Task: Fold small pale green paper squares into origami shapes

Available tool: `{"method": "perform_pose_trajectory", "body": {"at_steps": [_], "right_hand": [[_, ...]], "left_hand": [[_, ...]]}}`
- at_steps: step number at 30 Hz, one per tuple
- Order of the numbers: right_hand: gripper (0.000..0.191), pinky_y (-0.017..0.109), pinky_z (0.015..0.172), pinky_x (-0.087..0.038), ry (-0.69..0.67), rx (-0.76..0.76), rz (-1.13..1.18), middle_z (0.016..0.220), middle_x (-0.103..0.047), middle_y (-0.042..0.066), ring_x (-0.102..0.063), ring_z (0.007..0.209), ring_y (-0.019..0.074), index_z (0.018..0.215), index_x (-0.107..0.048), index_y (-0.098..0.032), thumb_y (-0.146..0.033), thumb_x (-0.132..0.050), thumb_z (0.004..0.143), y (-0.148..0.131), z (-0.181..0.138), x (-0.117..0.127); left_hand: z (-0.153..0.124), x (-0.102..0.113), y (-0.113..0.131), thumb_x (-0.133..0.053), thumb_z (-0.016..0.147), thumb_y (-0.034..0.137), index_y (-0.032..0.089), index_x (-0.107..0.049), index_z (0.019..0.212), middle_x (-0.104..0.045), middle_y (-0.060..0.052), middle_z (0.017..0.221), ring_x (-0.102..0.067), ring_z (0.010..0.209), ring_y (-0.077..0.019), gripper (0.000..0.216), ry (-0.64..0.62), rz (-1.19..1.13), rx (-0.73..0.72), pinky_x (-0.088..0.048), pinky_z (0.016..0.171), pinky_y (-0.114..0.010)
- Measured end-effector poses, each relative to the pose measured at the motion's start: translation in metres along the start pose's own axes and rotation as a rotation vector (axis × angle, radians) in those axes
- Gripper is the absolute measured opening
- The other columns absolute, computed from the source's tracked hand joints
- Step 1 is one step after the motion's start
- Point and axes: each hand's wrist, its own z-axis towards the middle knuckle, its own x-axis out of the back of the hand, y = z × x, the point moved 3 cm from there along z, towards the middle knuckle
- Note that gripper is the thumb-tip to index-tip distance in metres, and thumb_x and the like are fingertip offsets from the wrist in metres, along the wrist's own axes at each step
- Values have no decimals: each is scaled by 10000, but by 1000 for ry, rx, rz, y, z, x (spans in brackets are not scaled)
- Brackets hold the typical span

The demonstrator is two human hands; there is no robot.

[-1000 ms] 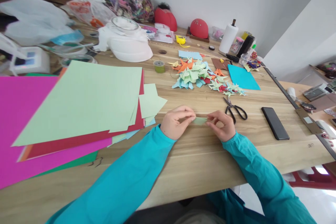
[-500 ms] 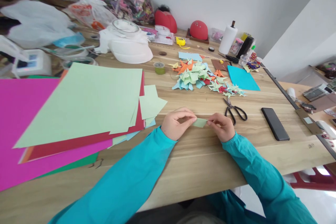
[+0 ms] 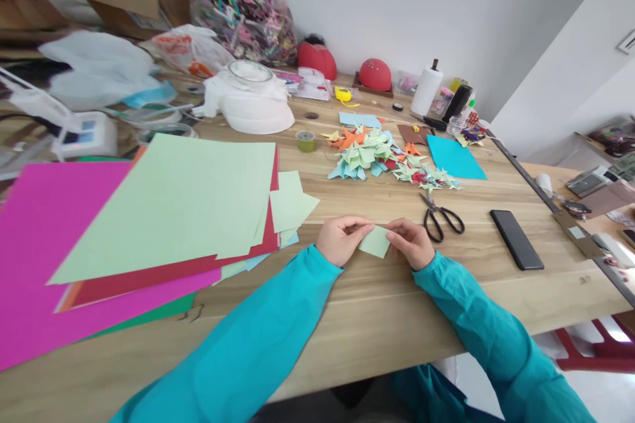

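Observation:
A small folded piece of pale green paper [image 3: 376, 242] is held between both hands just above the wooden table [image 3: 377, 317]. My left hand [image 3: 341, 238] pinches its left corner with curled fingers. My right hand [image 3: 410, 242] pinches its right side. Both arms wear teal sleeves. To the left lies a stack of large coloured sheets [image 3: 149, 225], pale green on top, with red and magenta beneath, and small pale green squares [image 3: 290, 201] at its right edge.
Black scissors [image 3: 439, 218] and a black phone [image 3: 516, 238] lie right of my hands. Behind them is a heap of folded paper shapes [image 3: 377, 155] and a blue sheet [image 3: 454, 157]. A white bowl [image 3: 248, 106], plastic bags, a paper roll [image 3: 426, 82] and red cushions line the back.
The green piece shows a broader face now, turned up between my fingers. The camera has tilted up slightly, so everything sits a bit lower in view.

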Motion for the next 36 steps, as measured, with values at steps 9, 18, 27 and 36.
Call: {"method": "perform_pose_trajectory", "body": {"at_steps": [9,18,27,36], "right_hand": [[337,173,298,-302,138,45,-30,381,-504,-47,-403,295,58,607,-530,-153,-479,-596,656,0,23,-5],[371,171,262,-239,194,-17,124,328,-475,-58,-361,249,53,596,-538,-147,-506,-629,575,11,44,-17],[339,195,311,-301,368,76,-77,378,-498,-36,-409,301,73,595,-524,-156,-482,-566,676,14,33,-3],[175,231,522,-437,361,625,-782,596,-626,38,-551,530,124,778,-635,-162,-256,-489,796,-7,13,-11]], "left_hand": [[4,-16,-5,-559,706,380,126,-650,832,-609,-17,601,-527,456,-105,298,46,-132,91,-430,375,-201],[13,-4,-15,-522,726,445,107,-620,958,-383,79,331,-334,259,-61,421,41,-50,182,-248,275,-176],[4,-1,-11,-608,699,319,173,-560,1066,-529,-135,1104,-536,978,-233,398,60,440,-512,-497,762,-360],[-2,-7,-6,-579,707,301,137,-628,899,-619,-131,1014,-579,940,-226,257,5,265,-315,-472,832,-357]]}}
